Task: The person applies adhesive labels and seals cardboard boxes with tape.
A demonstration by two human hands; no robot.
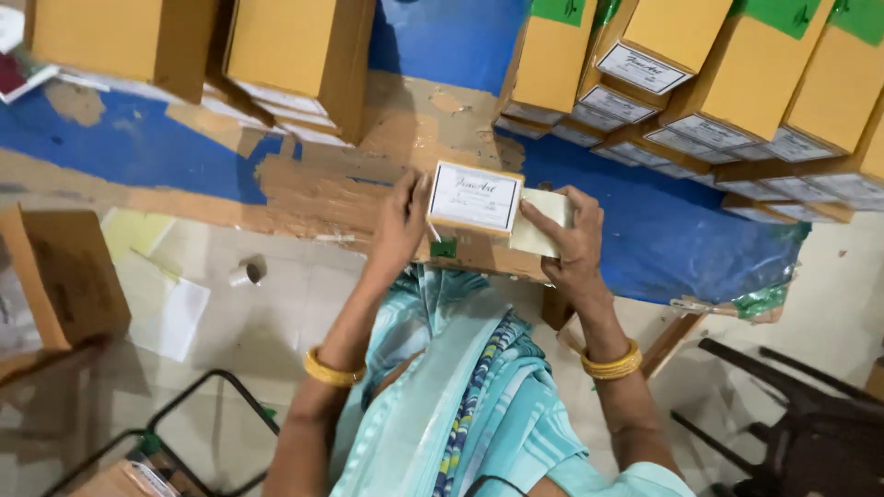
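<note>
Many stacked yellow cartons (737,83) crowd behind the held labelled box (474,198).

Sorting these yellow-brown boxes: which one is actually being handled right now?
The small box at the table edge, white label up, held between the left hand and right hand. The others sit stacked behind, untouched.

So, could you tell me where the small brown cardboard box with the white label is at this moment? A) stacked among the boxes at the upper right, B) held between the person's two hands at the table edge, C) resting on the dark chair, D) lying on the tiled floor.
B: the small brown cardboard box with the white label sits between the left hand and the right hand, at the edge of the worn blue table.
</note>
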